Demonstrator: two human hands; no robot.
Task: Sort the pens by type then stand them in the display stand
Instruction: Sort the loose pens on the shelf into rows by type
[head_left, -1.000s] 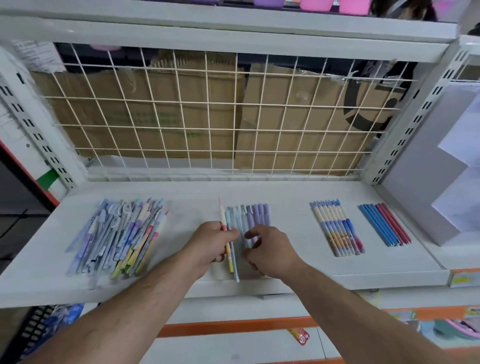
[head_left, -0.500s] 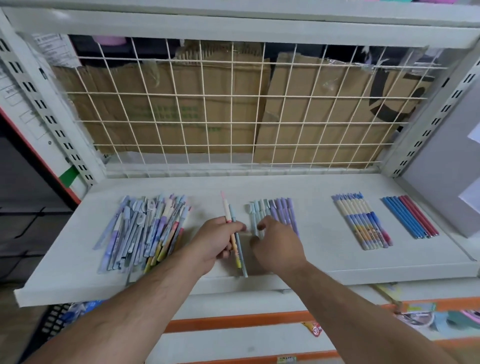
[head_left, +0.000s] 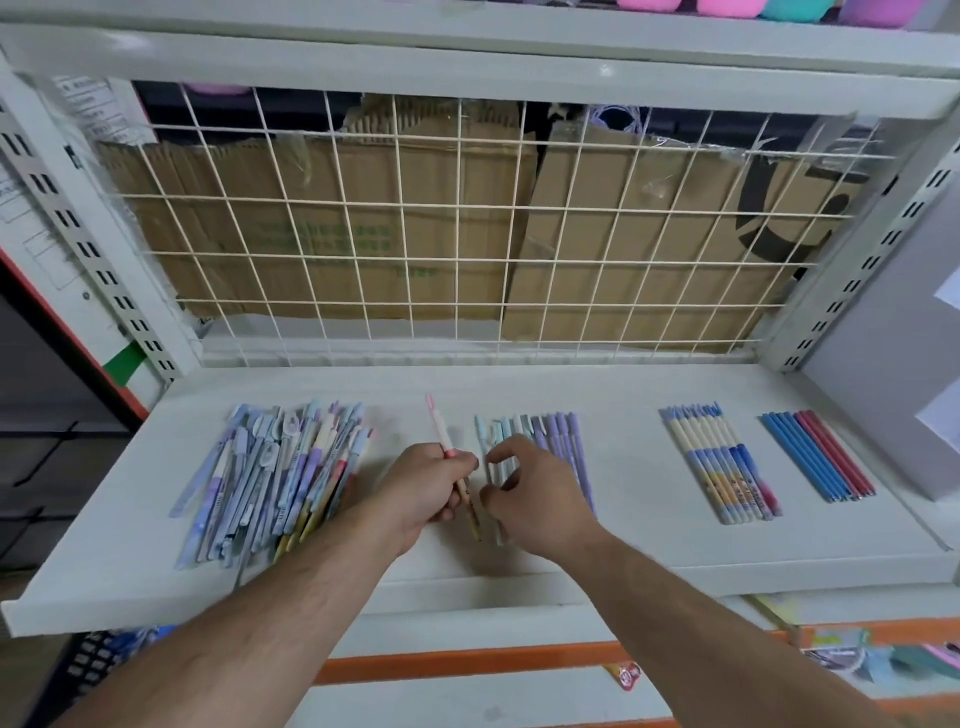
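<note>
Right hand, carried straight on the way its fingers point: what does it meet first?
Likely the pale teal pens just ahead of the right hand, then the pink-capped pen in the left hand; contact is unclear.

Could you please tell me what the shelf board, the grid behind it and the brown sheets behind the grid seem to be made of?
Shelf board: probably painted sheet metal, smooth matte white with a folded front lip. Grid: thin wire, cream coated, crossing in squares. Brown sheets: corrugated cardboard, with visible fluting, creases and tape.
</note>
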